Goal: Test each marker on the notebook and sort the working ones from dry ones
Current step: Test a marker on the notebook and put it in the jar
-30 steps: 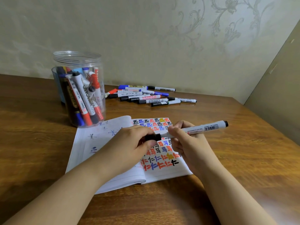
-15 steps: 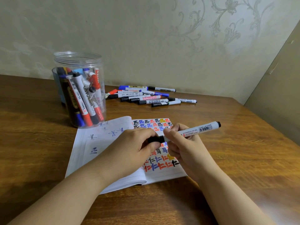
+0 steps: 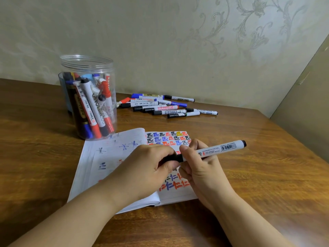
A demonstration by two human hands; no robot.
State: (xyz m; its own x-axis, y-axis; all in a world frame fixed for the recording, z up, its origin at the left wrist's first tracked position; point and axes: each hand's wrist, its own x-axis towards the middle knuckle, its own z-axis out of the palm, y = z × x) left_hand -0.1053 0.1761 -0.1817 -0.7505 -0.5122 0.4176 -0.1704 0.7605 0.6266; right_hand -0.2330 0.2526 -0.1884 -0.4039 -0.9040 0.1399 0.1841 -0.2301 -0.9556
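Since the earlier frame the marker has swung lower and nearer, its far end dipping toward the notebook, and both hands have closed in together over the right-hand page.

The right hand grips the white barrel, fingers curled round it; the left hand pinches the black cap at the marker's near end. Cap and barrel look joined or nearly so; whether the cap is seated, I cannot tell. The marker hangs above the notebook, which lies near the table's front edge.

Risks, as I judge them: if the cap is coming off, a sudden release could jerk the tip across the fingers or smear the rows of test marks. If it is going on, a half-seated cap would let a good marker dry. Misfiling is the bigger danger: the jar stands just beside the notebook's back left corner, the loose pile lies toward the back edge, and nothing shows which holds the dry ones.
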